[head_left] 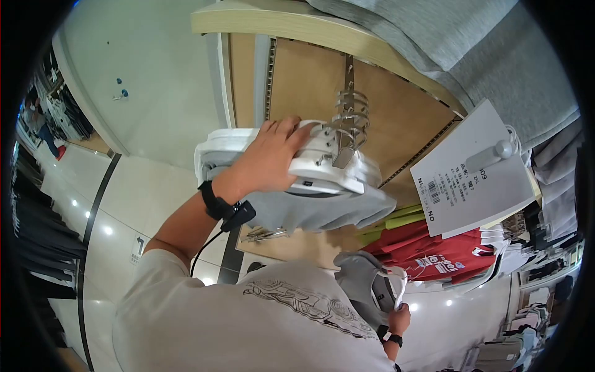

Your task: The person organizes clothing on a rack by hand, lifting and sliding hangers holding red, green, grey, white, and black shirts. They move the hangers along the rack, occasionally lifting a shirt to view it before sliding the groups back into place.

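White plastic hangers (328,173), packed in a row, hang from a metal display arm (349,80) near the centre of the frame, just above the middle. Pale grey garments (310,209) hang below them. The left hand (273,155) is clamped over the top of this row, its fingers just beside the metal hooks (353,118). Well apart from it, at the lower right, the right hand (400,319) is closed on a single white plastic hanger (400,285) that carries a grey shirt (359,279) with a dark inner neck. This shirt hangs tilted beside the person's white printed T-shirt (248,316).

A red T-shirt with white print (434,254) hangs just above the right hand's hanger, with yellow-green fabric (403,217) beside it. A large white paper tag with a barcode (465,180) hangs at the right of the frame, below folded light grey fabric (520,68) on a pale wooden shelf (279,20). Dark garments (46,229) line the left edge, past the glossy tiled floor (136,192).
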The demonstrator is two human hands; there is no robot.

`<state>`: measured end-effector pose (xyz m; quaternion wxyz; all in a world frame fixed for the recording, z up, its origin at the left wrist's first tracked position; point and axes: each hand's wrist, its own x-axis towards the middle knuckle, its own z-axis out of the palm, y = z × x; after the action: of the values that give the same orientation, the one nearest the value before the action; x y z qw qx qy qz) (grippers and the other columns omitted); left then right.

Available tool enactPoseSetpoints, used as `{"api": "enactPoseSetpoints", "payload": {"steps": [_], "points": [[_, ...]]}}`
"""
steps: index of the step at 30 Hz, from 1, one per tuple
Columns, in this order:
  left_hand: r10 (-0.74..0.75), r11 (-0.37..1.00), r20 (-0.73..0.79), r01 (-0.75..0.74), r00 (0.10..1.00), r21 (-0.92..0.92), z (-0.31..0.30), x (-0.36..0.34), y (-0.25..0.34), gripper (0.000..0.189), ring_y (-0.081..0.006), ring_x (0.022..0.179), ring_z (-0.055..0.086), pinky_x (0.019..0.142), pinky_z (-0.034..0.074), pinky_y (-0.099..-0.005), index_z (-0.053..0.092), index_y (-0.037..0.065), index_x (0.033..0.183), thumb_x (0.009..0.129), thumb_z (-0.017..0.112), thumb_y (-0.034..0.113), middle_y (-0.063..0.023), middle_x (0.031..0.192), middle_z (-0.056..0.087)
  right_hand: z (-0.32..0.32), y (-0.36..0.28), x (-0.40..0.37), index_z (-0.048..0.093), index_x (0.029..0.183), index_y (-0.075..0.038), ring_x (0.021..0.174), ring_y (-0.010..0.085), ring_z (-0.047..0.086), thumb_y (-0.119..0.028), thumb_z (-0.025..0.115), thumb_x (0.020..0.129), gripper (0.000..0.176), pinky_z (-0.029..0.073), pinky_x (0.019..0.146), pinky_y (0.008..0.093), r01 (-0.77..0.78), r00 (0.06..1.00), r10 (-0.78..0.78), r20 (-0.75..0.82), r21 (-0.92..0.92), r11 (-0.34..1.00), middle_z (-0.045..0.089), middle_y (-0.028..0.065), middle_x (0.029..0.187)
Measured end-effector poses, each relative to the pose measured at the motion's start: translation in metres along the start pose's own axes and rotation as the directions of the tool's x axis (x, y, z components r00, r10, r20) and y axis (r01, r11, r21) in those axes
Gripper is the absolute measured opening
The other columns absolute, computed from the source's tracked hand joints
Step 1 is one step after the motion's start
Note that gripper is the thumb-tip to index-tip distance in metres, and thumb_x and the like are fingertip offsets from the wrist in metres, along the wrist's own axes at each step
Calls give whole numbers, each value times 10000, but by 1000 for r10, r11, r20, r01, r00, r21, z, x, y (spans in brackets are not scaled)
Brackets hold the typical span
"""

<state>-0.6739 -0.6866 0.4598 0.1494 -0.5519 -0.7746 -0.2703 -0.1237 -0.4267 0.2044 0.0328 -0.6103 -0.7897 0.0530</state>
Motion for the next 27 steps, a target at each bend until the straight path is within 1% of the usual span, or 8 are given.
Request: {"api": "enactPoseSetpoints", "payload": {"steps": [5,8,10,15,17,22,24,27], "points": [[-51,997,87,56,995,-54,-3,-14,10,743,-457,1251,482,1109,375,-490,497,63,1435,731,722,132,-254,1392,474,-1,-3,4,636,1013,-38,904,446,698,-109,600,792,234,543,785,536,-86,996,86,-24,4,996,730,224,953],[-42,991,184,64,982,-115,-12,-12,14,757,-445,1256,485,1094,380,-496,492,79,1453,738,734,136,-238,1403,484,-16,-10,19,633,997,-26,911,444,695,-100,590,787,227,540,780,533,-116,974,113,-197,-6,993,726,229,975],[-7,987,184,36,983,-157,-10,-10,8,836,-424,1252,501,1104,369,-482,456,131,1495,702,713,66,-218,1384,499,-35,-24,33,643,1044,-18,905,447,691,-109,555,805,270,536,777,550,-15,946,9,-323,-14,1000,721,234,964],[100,965,188,-49,977,-257,-5,-4,-1,961,-379,1258,526,1104,357,-438,422,201,1542,647,684,-31,-171,1374,532,-79,-75,67,641,1082,-34,920,432,693,-112,574,785,314,539,788,538,-2,967,-17,-253,-73,997,723,229,983],[85,953,229,-12,970,-301,-4,-7,1,962,-352,1257,538,1089,353,-403,423,203,1542,644,679,-29,-158,1358,545,-87,-93,77,631,1109,-50,927,431,689,-97,599,762,352,538,790,534,157,949,-165,-269,-53,986,718,227,981],[94,940,183,-27,979,-340,-8,-13,7,970,-338,1255,539,1077,356,-392,418,207,1547,642,678,-25,-139,1336,553,-104,-154,120,616,1187,-80,947,432,679,-113,654,743,446,541,775,522,306,920,-325,-220,-114,945,710,214,1005],[89,936,249,5,964,-352,-12,-11,8,966,-340,1256,535,1080,360,-400,415,201,1550,647,676,-23,-137,1333,556,-127,-190,133,656,1131,-72,854,440,693,-119,673,771,363,549,742,525,441,807,-463,-366,-147,885,729,194,963],[63,926,301,57,952,-374,-16,-11,10,943,-356,1316,495,1116,320,-417,428,177,1534,645,691,2,-165,1390,522,-171,-234,143,621,1223,-69,946,459,674,-151,680,769,465,553,776,534,615,711,-591,-381,-71,786,709,225,1030]]}}
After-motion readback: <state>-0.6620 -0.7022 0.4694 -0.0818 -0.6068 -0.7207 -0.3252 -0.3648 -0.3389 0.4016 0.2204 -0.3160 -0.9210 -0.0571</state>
